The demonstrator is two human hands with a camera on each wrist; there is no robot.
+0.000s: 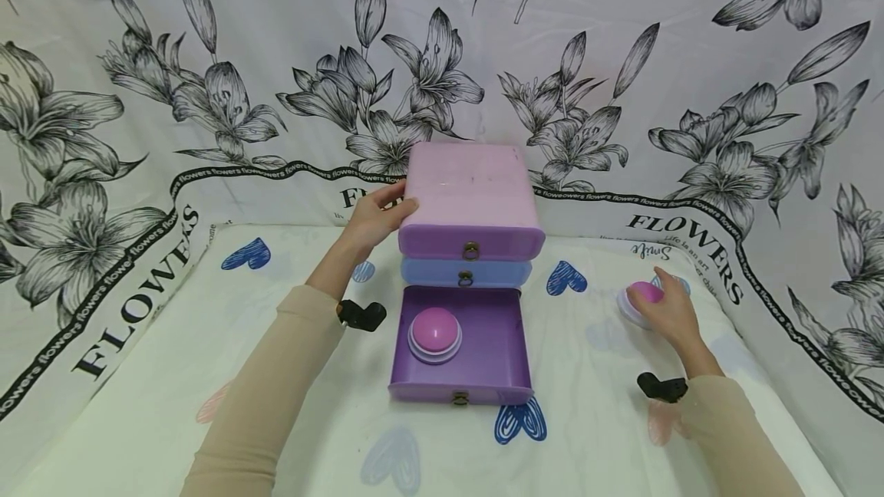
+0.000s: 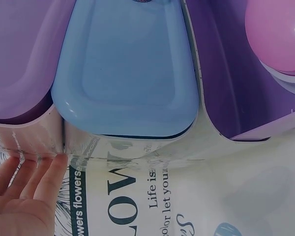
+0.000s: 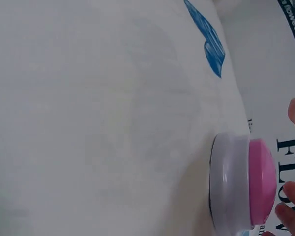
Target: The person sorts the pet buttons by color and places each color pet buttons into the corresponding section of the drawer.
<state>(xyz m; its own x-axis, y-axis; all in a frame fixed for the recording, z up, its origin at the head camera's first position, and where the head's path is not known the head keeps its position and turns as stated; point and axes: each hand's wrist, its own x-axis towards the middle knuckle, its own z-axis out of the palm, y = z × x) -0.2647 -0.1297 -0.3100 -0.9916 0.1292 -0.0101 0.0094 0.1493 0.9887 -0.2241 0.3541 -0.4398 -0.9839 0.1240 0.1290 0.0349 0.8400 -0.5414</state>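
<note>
A small drawer cabinet (image 1: 473,186) stands in the middle, with a pink top, a purple upper drawer and a blue drawer (image 2: 128,73) below. Its purple bottom drawer (image 1: 493,343) is pulled out, and a pink push button (image 1: 435,330) with a white base sits inside at the left. My left hand (image 1: 376,219) rests against the cabinet's left side, fingers fairly straight along the wall. Over at the right, my right hand (image 1: 670,309) is at a second pink push button (image 3: 263,182) on the cloth. In the right wrist view its fingers are spread beside the pink dome, not curled round it.
A white cloth (image 1: 311,405) with blue and pink hearts covers the surface. Behind it hangs a flower-print curtain (image 1: 331,21) with a black lettered band. Small brass ring pulls (image 1: 471,250) hang on the drawer fronts. Each wrist wears a black device (image 1: 661,387).
</note>
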